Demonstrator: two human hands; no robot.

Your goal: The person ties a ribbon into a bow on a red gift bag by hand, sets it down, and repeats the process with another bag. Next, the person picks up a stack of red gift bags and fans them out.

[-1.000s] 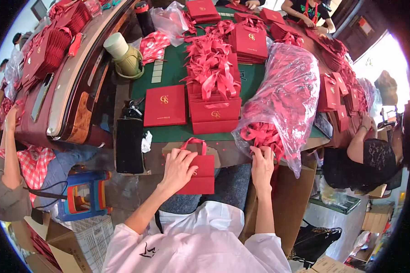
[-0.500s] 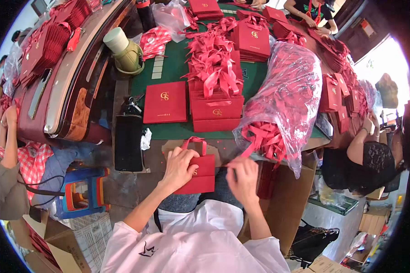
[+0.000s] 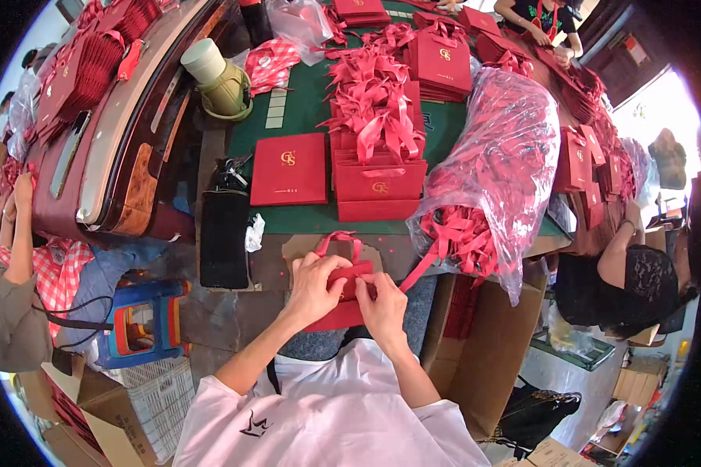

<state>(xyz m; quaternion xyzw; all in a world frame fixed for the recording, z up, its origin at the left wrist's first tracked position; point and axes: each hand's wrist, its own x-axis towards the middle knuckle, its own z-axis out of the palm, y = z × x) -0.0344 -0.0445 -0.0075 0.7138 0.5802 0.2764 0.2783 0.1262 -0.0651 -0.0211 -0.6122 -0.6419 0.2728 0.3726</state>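
My left hand (image 3: 316, 288) is closed on a small red paper gift bag (image 3: 336, 317), held upright over my lap at the table's front edge. A looped red ribbon handle (image 3: 356, 247) rises from the bag's top. With thumb and fingers pinched, my right hand (image 3: 382, 305) grips the bag's upper right part; the fingers hide whether ribbon is between them. One loose red ribbon (image 3: 420, 266) trails from the clear plastic sack (image 3: 494, 167) down to that hand. Beyond stand a row of red gift bags (image 3: 378, 187) with ribbon handles and a flat red bag (image 3: 290, 170).
A black pouch (image 3: 224, 237) and a green cup (image 3: 224, 92) sit on the table's left side. An open cardboard box (image 3: 494, 342) stands beside my right leg. Co-workers sit left and right, one in a black top (image 3: 639, 284); stools (image 3: 142, 323) are at left.
My right hand has moved left and down onto the gift bag, its fingers now pinched there. My left hand keeps its hold on the bag. The view has shifted slightly.
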